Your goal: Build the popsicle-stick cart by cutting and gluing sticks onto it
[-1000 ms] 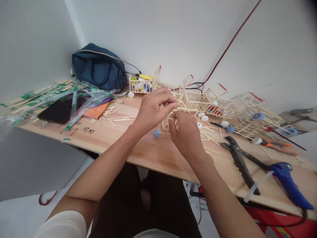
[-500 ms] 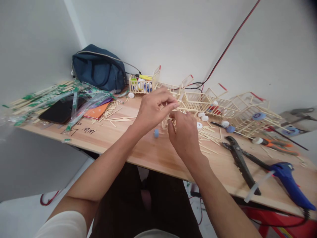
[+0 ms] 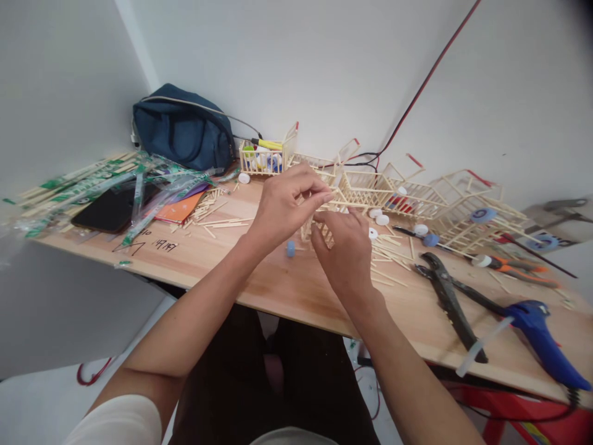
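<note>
Over the middle of the table, my left hand (image 3: pixel 291 201) is closed in a pinch, thumb against fingertips, above a small wooden stick frame (image 3: pixel 307 228). Whatever lies between those fingertips is too small to make out. Lower and to the right, my right hand (image 3: pixel 345 244) has its fingers curled round the side of the same stick frame, which it largely hides. A blue bottle cap (image 3: pixel 290 249) rests on the table just left of my right hand. Loose sticks (image 3: pixel 389 254) and white caps (image 3: pixel 382 220) lie to the right of my right hand.
Stick-built carts (image 3: pixel 365 190) line the wall. At right lie black pliers (image 3: pixel 449 303), a blue glue gun (image 3: pixel 542 340) and orange-handled pliers (image 3: pixel 523 269). At left are a blue bag (image 3: pixel 185 130), a phone (image 3: pixel 111 207), an orange packet (image 3: pixel 180 207) and wrapped sticks (image 3: pixel 69 185).
The view has shifted very slightly. My right hand's fingers have moved a little on the stick frame; my left hand keeps its pinch.
</note>
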Available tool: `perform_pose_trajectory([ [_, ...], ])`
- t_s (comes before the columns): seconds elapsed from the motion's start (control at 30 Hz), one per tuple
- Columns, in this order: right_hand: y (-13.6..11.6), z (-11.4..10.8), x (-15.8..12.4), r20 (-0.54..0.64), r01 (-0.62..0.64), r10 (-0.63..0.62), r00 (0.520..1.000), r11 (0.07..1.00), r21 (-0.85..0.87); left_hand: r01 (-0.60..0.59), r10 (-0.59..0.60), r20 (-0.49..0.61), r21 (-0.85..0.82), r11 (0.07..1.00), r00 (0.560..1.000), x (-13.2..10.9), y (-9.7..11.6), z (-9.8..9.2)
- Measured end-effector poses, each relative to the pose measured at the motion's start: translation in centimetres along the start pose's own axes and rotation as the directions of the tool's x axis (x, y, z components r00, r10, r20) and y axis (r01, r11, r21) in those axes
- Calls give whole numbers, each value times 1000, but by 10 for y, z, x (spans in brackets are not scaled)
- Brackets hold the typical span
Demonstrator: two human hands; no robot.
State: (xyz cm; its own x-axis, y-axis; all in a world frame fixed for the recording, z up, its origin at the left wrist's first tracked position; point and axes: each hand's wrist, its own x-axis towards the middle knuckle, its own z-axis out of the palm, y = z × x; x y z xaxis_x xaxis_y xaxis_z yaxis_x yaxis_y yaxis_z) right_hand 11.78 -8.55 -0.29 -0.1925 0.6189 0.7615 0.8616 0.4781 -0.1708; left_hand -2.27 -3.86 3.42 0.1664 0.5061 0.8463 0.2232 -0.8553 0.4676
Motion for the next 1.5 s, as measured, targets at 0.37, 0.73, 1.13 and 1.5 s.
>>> perform_pose_trajectory([
  [0.37, 4, 4, 0, -72, 40, -36, 997, 997, 64, 41, -41, 6, -1, 999, 999, -2, 3, -1],
  [0.73, 5, 4, 0, -42, 20, -16, 999, 994, 112, 22, -23, -17, -27, 999, 1000, -3, 2, 0],
  [1.13, 4, 2, -1, -24, -1, 4, 1000, 994, 112, 57, -57, -22, -19, 998, 998, -4, 0, 0],
  [1.5, 5, -14, -5, 25, 41, -45, 999, 991, 125, 115, -123, -85, -92, 989, 989, -3, -1, 1],
])
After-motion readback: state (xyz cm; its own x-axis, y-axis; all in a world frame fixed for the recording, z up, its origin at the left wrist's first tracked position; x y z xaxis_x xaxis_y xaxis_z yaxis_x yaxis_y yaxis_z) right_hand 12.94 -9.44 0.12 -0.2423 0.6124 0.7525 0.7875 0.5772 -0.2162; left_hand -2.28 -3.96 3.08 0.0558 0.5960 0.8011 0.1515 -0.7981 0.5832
